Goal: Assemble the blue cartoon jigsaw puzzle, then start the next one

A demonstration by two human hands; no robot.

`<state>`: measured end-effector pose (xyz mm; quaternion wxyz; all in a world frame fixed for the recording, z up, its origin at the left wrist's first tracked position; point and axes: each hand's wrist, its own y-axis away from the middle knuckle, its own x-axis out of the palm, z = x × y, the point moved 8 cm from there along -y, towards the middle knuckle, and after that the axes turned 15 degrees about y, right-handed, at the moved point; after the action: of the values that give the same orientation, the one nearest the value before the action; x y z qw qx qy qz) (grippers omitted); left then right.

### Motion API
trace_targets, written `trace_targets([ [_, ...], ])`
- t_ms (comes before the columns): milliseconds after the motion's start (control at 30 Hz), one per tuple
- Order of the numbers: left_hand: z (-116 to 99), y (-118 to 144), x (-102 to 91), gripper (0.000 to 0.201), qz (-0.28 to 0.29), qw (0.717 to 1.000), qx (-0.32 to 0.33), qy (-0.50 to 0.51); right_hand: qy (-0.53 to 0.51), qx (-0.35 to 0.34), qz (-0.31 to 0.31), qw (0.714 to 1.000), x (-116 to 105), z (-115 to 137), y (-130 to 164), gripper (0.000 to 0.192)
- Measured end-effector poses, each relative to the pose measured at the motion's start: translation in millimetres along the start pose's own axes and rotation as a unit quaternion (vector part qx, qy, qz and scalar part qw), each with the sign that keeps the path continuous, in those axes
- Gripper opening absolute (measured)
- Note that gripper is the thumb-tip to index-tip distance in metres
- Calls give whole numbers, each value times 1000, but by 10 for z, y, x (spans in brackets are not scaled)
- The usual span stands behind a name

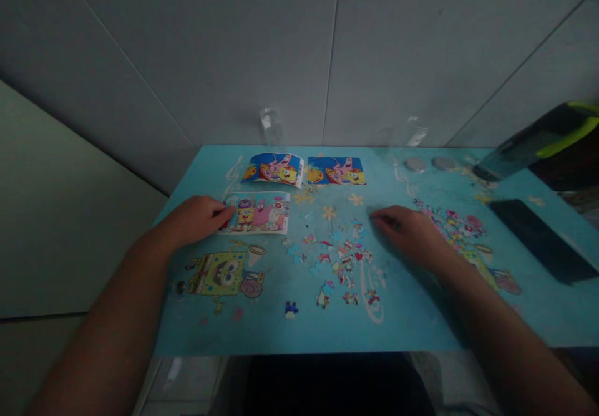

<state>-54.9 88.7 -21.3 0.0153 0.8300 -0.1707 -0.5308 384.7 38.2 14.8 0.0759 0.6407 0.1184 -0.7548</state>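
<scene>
My left hand (196, 218) rests flat on the blue cartoon-printed table (281, 322), its fingertips touching the left edge of a pink-and-yellow picture card (258, 212). My right hand (406, 231) lies palm down to the right of a scatter of several small puzzle pieces (344, 263), fingers pointing left, holding nothing that I can see. A second heap of puzzle pieces (452, 224) lies just right of that hand. One blue piece (291, 309) sits alone near the front edge.
Two blue picture cards (274, 169) (336, 171) lie at the back. Two clear tubes (271, 126) (414, 133) and two round lids (415, 164) stand near the wall. A dark phone (538, 236) and a black-green object (538, 141) are at the right.
</scene>
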Motion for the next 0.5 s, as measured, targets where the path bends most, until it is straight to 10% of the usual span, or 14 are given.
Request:
trace_targets([
  [367,108,-15,32,56,-1,1000,-23,-5,-82,-26,-231,969,-459,78,129,48],
  [500,106,-21,34,55,1,1000,-25,-5,-90,0,-223,971,-528,150,179,77],
])
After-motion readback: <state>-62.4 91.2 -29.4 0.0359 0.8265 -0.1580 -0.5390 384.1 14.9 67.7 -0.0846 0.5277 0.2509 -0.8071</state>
